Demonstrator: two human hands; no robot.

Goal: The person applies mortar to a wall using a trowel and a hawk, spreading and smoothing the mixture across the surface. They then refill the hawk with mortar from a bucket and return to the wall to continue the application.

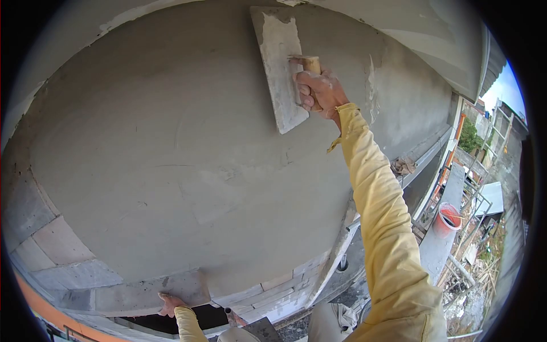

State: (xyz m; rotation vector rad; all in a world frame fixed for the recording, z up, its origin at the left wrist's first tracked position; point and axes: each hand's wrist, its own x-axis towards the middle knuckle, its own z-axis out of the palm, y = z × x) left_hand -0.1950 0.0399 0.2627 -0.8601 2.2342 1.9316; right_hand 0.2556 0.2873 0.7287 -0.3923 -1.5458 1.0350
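My right hand (322,94) is closed around the wooden handle of a plastering trowel (282,74). The long, flat blade, smeared with pale mortar, lies against or very close to the upper part of a grey plastered wall (171,125). Lower down on the left, my left hand (171,305) rests at the bottom edge of a bare grey block (148,293), above a dark opening. Its fingers look partly spread, with no tool visible in them. Both arms wear yellow sleeves.
Bare blocks (60,239) border the plaster at lower left. To the right, a red bucket (447,219) stands on a plank (436,251), beside scaffold bars and scattered debris. A crumpled cloth (403,166) lies on a ledge. A pale ceiling edge (421,34) curves overhead.
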